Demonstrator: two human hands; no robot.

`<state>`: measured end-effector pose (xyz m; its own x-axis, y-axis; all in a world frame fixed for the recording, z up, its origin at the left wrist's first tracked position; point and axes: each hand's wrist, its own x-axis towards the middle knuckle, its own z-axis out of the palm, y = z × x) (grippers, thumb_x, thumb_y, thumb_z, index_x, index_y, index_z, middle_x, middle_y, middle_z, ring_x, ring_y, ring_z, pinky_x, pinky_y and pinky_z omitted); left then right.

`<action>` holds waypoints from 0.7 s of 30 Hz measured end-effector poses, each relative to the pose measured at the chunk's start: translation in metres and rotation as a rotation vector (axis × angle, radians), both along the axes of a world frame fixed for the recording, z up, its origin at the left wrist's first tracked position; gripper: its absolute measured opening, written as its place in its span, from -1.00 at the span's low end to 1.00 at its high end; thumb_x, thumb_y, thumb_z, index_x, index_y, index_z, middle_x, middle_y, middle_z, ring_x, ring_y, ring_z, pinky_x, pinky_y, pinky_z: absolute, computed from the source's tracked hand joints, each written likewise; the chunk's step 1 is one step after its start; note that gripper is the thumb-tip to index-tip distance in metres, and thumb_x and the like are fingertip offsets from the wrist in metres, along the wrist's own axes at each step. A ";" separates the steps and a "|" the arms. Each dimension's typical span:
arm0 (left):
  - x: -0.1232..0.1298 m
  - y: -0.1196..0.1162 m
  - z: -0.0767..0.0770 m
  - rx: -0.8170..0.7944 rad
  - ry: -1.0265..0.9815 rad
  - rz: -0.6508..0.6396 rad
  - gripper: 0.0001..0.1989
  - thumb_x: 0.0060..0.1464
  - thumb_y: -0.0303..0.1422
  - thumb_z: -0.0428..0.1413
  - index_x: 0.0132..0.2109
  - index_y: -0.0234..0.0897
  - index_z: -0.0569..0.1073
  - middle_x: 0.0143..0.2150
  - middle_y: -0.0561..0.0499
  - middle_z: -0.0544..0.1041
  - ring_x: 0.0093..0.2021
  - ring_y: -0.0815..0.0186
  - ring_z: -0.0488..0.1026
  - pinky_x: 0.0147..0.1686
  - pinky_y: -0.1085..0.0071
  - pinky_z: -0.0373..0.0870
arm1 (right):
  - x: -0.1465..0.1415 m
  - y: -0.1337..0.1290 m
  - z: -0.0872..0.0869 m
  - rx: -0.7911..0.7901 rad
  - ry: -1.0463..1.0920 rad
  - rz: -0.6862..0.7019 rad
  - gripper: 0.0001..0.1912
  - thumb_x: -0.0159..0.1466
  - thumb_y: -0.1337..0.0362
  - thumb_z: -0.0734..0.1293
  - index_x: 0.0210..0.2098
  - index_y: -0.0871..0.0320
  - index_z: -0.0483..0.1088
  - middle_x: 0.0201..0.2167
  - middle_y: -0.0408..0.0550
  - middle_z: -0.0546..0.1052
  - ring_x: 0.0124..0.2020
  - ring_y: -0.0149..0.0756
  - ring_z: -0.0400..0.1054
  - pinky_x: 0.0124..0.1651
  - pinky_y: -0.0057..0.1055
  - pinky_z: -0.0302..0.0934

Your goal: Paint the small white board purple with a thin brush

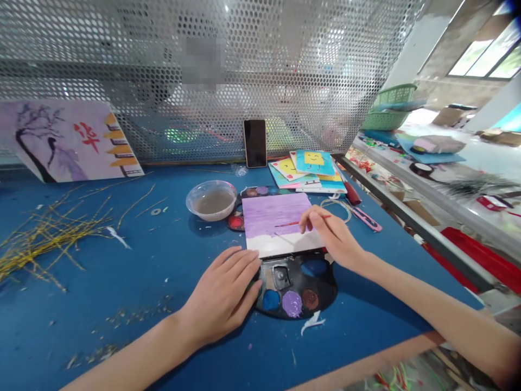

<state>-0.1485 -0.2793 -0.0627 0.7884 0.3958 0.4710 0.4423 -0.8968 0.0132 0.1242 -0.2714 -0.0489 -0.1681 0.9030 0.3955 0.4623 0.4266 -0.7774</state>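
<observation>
The right hand point(325, 232) holds a thin red brush point(291, 223) pinched between its fingers, which are closed around the handle. The brush points left over the card point(277, 213), its tip above the purple part, close to the white strip; whether the tip touches the paint cannot be told. The card is streaked purple over most of its face and white along its lower edge. It lies across the middle of the black palette point(296, 312), which shows above and below it.

The left hand point(223, 290) lies palm down, its fingers extended and close together, with no hold on anything that shows. Its fingertips are at the lower left corner of the card, and its thumb is at the palette's left edge. Along the palette's near edge sit 3 wells of paint: blue, purple and brown.

Just beyond the left of the card stands a clear bowl point(211, 201) of greyish water. Behind the card, a phone point(255, 144) leans upright against the metal mesh point(142, 81), with a pile of smiley pictures point(313, 162) to its right. A pink cutter point(368, 219) lies right of the card. On the worktop's point(163, 255) left side are yellowish twigs point(52, 233), with a purple painting point(73, 144) propped behind them.
</observation>
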 end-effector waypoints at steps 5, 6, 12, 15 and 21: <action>0.000 -0.001 0.001 -0.004 0.005 0.008 -0.69 0.28 -0.40 -0.02 0.07 -0.46 0.44 0.05 -0.23 0.55 0.06 0.10 0.49 0.14 0.08 0.34 | -0.014 -0.001 -0.005 -0.043 0.004 0.033 -0.59 0.45 0.05 0.07 -0.27 0.13 0.40 -0.34 -0.05 0.47 -0.24 -0.30 0.36 -0.08 -0.37 0.20; 0.001 -0.002 0.001 -0.002 0.006 0.010 -0.69 0.28 -0.39 -0.03 0.06 -0.46 0.44 0.05 -0.23 0.55 0.05 0.10 0.49 0.13 0.08 0.34 | -0.016 -0.001 -0.005 -0.050 0.001 0.037 -0.59 0.45 0.04 0.07 -0.27 0.14 0.40 -0.34 -0.05 0.48 -0.24 -0.30 0.37 -0.08 -0.37 0.21; 0.000 -0.003 0.001 -0.014 0.030 0.013 -0.69 0.29 -0.39 -0.04 0.05 -0.46 0.45 0.06 -0.21 0.55 0.06 0.10 0.49 0.14 0.07 0.34 | -0.014 0.002 -0.004 -0.084 -0.087 0.039 -0.57 0.46 0.06 0.04 -0.32 0.14 0.38 -0.36 -0.06 0.48 -0.25 -0.30 0.35 -0.09 -0.37 0.17; 0.000 -0.002 0.000 -0.015 0.032 0.020 -0.69 0.29 -0.38 -0.04 0.07 -0.45 0.44 0.07 -0.22 0.54 0.07 0.10 0.48 0.16 0.07 0.32 | -0.012 0.004 -0.003 -0.090 -0.069 0.004 -0.56 0.47 0.06 0.02 -0.36 0.14 0.34 -0.39 -0.09 0.44 -0.29 -0.33 0.32 -0.11 -0.38 0.16; 0.000 -0.002 -0.001 -0.001 0.031 0.014 -0.69 0.29 -0.38 -0.04 0.06 -0.44 0.44 0.07 -0.21 0.54 0.07 0.10 0.48 0.16 0.08 0.32 | -0.013 0.004 -0.003 -0.079 -0.043 0.056 -0.58 0.46 0.08 0.04 -0.33 0.14 0.37 -0.35 -0.07 0.46 -0.25 -0.33 0.33 -0.09 -0.38 0.18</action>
<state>-0.1481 -0.2809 -0.0633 0.7971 0.4072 0.4459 0.4548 -0.8906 0.0002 0.1113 -0.2673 -0.0522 -0.2344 0.9199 0.3143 0.4733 0.3904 -0.7897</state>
